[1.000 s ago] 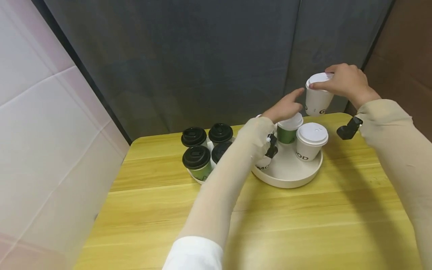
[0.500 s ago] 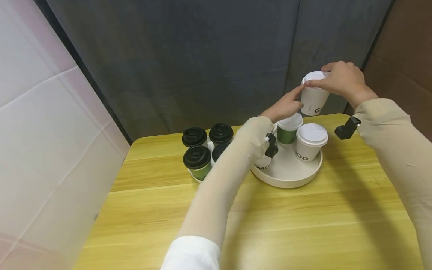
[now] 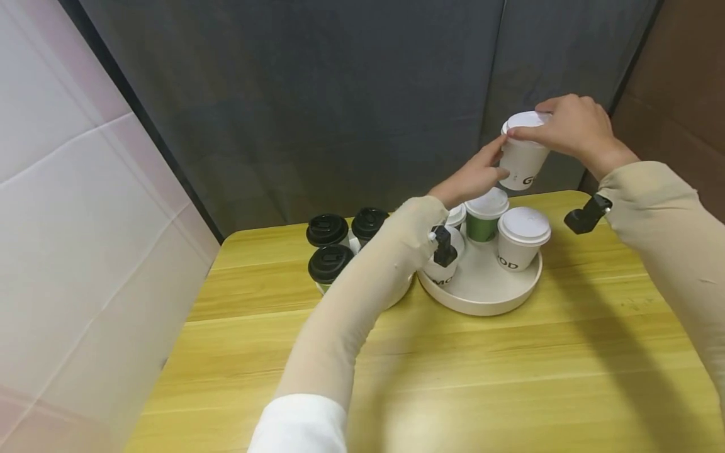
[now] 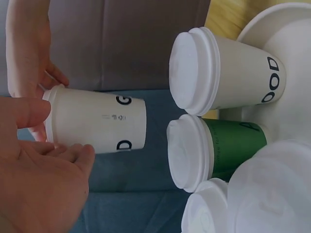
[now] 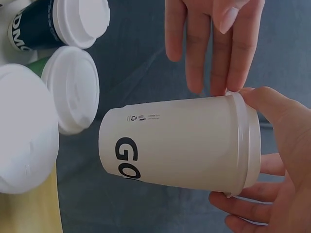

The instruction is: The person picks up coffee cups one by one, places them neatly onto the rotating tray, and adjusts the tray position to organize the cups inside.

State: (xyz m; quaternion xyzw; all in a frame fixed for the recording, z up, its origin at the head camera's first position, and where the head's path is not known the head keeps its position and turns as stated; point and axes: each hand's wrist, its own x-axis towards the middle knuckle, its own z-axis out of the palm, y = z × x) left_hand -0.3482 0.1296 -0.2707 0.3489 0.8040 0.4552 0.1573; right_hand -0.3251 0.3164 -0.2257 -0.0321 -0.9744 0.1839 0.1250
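Note:
A white paper coffee cup [image 3: 523, 165] with a white lid and dark lettering is held in the air above the far side of a round cream tray [image 3: 481, 307]. My right hand [image 3: 580, 129] grips it by the lid rim, thumb and fingers on opposite sides. From the left, my left hand [image 3: 472, 179] reaches to the same cup; in the right wrist view its straight fingers [image 5: 197, 58] meet the lid's edge. Below, the tray bears a white cup [image 3: 518, 242], a green cup [image 3: 481, 223], a dark blue cup [image 5: 36, 24] and another white cup [image 3: 444, 274].
Several cups with black lids [image 3: 330, 263] stand together to the left, partly hidden by my left sleeve. The wooden table [image 3: 481, 377] ends at a dark grey curtain [image 3: 294, 113] behind. A white tiled surface [image 3: 73, 220] borders the left.
My right hand has brought the held cup slightly left and up. My left hand's fingers have come from beside the cup to touching it.

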